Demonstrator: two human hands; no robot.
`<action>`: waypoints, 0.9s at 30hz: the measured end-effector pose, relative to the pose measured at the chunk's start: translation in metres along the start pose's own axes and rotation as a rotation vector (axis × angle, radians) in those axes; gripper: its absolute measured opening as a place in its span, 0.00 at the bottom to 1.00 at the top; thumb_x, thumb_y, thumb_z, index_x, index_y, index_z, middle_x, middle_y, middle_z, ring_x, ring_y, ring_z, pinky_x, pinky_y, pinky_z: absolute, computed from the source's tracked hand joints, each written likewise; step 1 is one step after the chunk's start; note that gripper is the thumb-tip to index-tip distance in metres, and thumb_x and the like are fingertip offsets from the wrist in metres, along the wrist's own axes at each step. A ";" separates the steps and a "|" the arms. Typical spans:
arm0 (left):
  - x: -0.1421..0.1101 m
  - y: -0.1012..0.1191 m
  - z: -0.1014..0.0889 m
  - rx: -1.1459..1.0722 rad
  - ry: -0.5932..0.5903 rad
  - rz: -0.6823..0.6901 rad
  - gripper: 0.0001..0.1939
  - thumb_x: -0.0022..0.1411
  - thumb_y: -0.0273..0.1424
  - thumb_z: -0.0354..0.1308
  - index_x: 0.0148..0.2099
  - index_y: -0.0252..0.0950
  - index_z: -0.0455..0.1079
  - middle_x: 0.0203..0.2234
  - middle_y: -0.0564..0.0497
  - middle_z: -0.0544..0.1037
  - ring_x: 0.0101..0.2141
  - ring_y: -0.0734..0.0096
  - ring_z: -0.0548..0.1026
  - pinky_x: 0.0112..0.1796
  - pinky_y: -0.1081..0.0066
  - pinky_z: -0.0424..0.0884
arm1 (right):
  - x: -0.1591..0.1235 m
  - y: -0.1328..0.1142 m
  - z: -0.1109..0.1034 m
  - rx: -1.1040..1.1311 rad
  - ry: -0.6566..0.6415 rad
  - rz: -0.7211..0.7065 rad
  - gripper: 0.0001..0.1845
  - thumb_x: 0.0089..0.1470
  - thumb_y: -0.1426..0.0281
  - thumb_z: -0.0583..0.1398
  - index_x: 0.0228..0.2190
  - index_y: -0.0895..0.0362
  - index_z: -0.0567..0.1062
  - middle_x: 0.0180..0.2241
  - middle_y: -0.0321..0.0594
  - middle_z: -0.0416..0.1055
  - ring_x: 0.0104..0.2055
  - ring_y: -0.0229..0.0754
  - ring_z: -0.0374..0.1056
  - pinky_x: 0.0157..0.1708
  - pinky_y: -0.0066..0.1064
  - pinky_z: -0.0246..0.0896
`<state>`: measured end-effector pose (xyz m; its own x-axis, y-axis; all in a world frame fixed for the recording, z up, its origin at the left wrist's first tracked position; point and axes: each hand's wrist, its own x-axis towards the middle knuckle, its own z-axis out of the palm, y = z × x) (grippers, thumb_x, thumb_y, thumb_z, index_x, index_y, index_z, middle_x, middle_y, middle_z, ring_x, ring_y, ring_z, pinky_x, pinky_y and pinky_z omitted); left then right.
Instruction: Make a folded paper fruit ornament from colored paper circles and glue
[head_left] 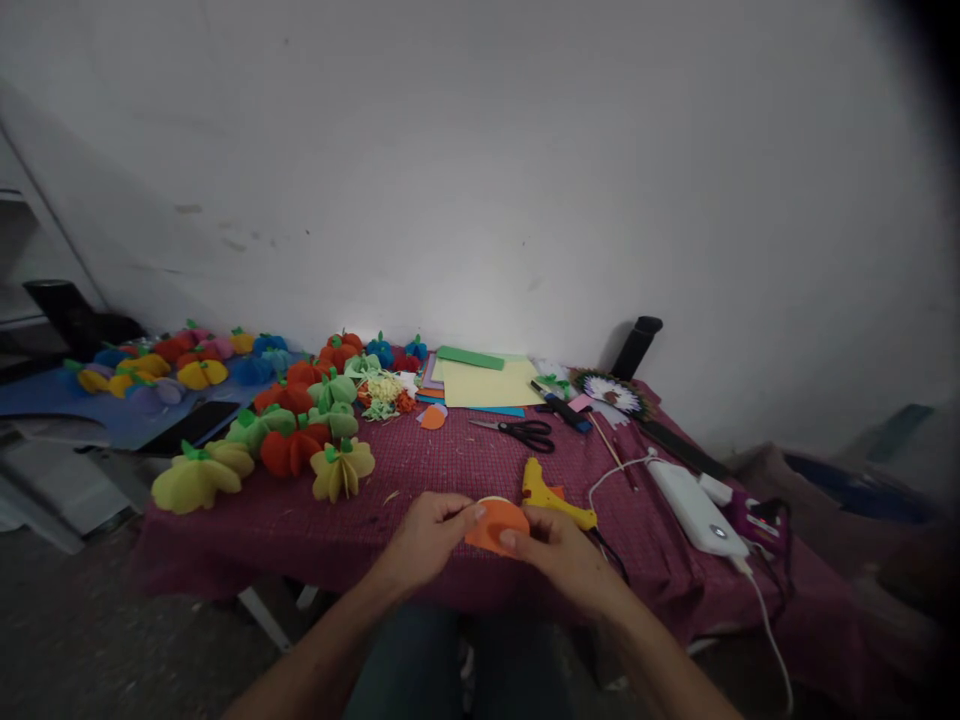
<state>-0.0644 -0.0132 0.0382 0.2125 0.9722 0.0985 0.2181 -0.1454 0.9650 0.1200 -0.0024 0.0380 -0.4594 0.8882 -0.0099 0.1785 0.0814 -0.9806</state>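
Note:
Between my two hands, over the front edge of the table, is an orange paper piece [496,522] with a rounded top. A pale rim shows behind its upper edge. My left hand [435,530] pinches its left side, thumb on the front. On the right side my right hand [559,550] grips it, thumb across the face and fingers behind. A yellow glue gun [551,497] lies just beyond my right hand. Black-handled scissors [525,432] rest farther back. Small orange and lilac paper cutouts [433,416] lie left of the scissors.
Several paper pumpkins [300,400] crowd the table's left side, with more on a blue surface [112,425]. Coloured paper sheets [491,385] and a cutter [562,405] lie at the back. A white power bank [694,510] with cables and a purple adapter [761,520] sit at right.

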 end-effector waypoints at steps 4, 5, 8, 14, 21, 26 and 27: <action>-0.002 0.006 0.004 -0.026 -0.014 -0.024 0.18 0.56 0.40 0.51 0.24 0.32 0.68 0.17 0.58 0.60 0.21 0.78 0.56 0.24 0.76 0.51 | 0.002 0.001 -0.001 -0.029 0.044 -0.024 0.20 0.47 0.56 0.59 0.18 0.57 0.62 0.18 0.28 0.52 0.21 0.32 0.47 0.21 0.24 0.43; -0.003 0.006 0.006 -0.040 -0.016 -0.030 0.17 0.56 0.41 0.52 0.26 0.32 0.70 0.18 0.57 0.62 0.22 0.77 0.58 0.24 0.76 0.53 | 0.002 0.001 -0.001 -0.041 0.059 -0.029 0.21 0.47 0.55 0.59 0.17 0.57 0.60 0.18 0.28 0.51 0.21 0.31 0.46 0.21 0.24 0.42; -0.005 0.005 0.008 -0.092 -0.058 -0.053 0.17 0.54 0.42 0.54 0.31 0.31 0.72 0.22 0.55 0.69 0.25 0.75 0.63 0.27 0.75 0.57 | 0.003 0.001 -0.001 -0.043 0.098 -0.030 0.20 0.47 0.55 0.58 0.18 0.57 0.62 0.18 0.29 0.53 0.21 0.32 0.47 0.21 0.25 0.42; -0.006 0.000 0.000 -0.322 -0.029 -0.162 0.23 0.56 0.47 0.51 0.38 0.31 0.73 0.28 0.47 0.76 0.29 0.69 0.69 0.31 0.72 0.60 | 0.001 0.004 -0.005 -0.007 0.133 -0.011 0.19 0.46 0.55 0.59 0.19 0.57 0.64 0.19 0.30 0.55 0.21 0.32 0.49 0.22 0.25 0.43; -0.009 0.012 0.000 -0.363 0.117 -0.220 0.25 0.52 0.48 0.55 0.44 0.34 0.73 0.38 0.43 0.77 0.38 0.62 0.71 0.37 0.68 0.63 | -0.001 0.006 -0.005 0.014 0.150 -0.041 0.20 0.47 0.55 0.58 0.18 0.57 0.63 0.19 0.29 0.55 0.22 0.33 0.50 0.23 0.26 0.45; -0.014 0.016 0.012 -0.250 0.041 -0.096 0.15 0.50 0.37 0.60 0.39 0.34 0.74 0.31 0.50 0.77 0.33 0.68 0.71 0.35 0.71 0.64 | -0.002 0.004 -0.004 0.044 0.115 -0.092 0.18 0.49 0.56 0.58 0.20 0.57 0.64 0.20 0.30 0.57 0.24 0.34 0.52 0.26 0.26 0.49; -0.014 0.016 0.014 -0.236 0.049 -0.088 0.14 0.50 0.36 0.59 0.37 0.34 0.74 0.30 0.50 0.77 0.31 0.69 0.70 0.34 0.72 0.63 | -0.002 0.004 -0.003 0.042 0.112 -0.101 0.18 0.49 0.56 0.58 0.21 0.57 0.65 0.21 0.30 0.57 0.24 0.34 0.53 0.26 0.25 0.49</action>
<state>-0.0506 -0.0312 0.0490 0.1553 0.9877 0.0179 0.0037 -0.0187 0.9998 0.1246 -0.0023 0.0347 -0.3725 0.9217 0.1086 0.0987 0.1557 -0.9829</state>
